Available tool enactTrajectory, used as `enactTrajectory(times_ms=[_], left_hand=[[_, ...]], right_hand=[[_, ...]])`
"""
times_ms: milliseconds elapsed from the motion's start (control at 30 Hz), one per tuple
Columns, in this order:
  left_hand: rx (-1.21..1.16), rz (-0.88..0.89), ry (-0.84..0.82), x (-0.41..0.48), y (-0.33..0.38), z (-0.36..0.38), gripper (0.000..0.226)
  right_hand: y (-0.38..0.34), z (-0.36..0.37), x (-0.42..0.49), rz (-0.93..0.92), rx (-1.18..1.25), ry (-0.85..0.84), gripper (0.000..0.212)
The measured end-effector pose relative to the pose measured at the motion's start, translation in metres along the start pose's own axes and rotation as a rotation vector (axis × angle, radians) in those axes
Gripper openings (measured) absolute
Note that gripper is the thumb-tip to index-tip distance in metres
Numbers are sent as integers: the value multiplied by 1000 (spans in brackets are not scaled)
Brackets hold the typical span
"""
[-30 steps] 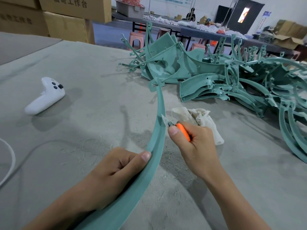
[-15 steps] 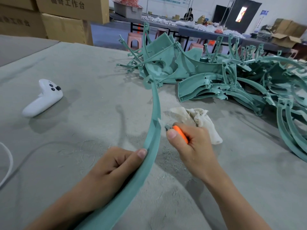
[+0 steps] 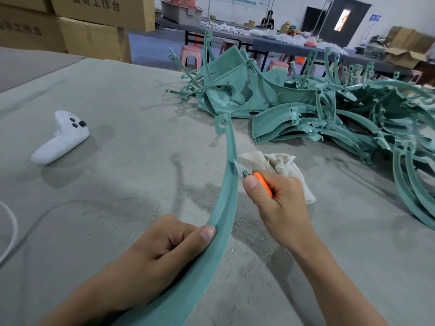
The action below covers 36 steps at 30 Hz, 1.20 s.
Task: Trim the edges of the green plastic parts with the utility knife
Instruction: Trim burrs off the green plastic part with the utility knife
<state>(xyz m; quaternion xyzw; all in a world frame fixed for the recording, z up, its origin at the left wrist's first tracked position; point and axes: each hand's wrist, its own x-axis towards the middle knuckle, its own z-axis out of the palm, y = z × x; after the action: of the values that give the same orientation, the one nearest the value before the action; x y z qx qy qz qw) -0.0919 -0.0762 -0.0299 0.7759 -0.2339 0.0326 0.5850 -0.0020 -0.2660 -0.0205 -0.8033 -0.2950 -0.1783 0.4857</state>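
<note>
Arcing over the table: long curved green part, gripped low in the left hand, thumb pressed on its rim. Against its right edge, utility knife, clenched in the right hand. Likely hazards: flexing of the unsupported far end, gouging the rim; slipping down toward the left thumb. Just behind, crumpled cloth; farther off, pile of green parts.

A grey, cloth-covered tabletop carries a white handheld controller at the left, dark buttons facing up, and a crumpled off-white cloth near the middle. A white cable curves in at the left edge. Behind stand stacked cardboard boxes, pink stools and a long cluttered table.
</note>
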Motion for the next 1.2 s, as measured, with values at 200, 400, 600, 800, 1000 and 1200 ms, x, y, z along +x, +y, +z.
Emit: enactTrajectory(times_ms=[200,400,600,800,1000,1200], left_hand=[[56,36,-66,-1,2,7,53],[32,49,-172,-1,4,11,53],[76,100,-259,2,7,15,54],[151,22,29,4,5,13,55],[528,-79,467,15,-7,-10,48],[883,-188,741,16,-10,-23,51]], right_hand=[[4,-6,3,15,-26,43,51],[11,-14,6,17,-36,79,61],[15,-22,14,171,12,150,67],[18,-26,17,358,166,206,76],[5,-15,9,297,199,21,72],[-6,1,-2,301,387,-231,63]])
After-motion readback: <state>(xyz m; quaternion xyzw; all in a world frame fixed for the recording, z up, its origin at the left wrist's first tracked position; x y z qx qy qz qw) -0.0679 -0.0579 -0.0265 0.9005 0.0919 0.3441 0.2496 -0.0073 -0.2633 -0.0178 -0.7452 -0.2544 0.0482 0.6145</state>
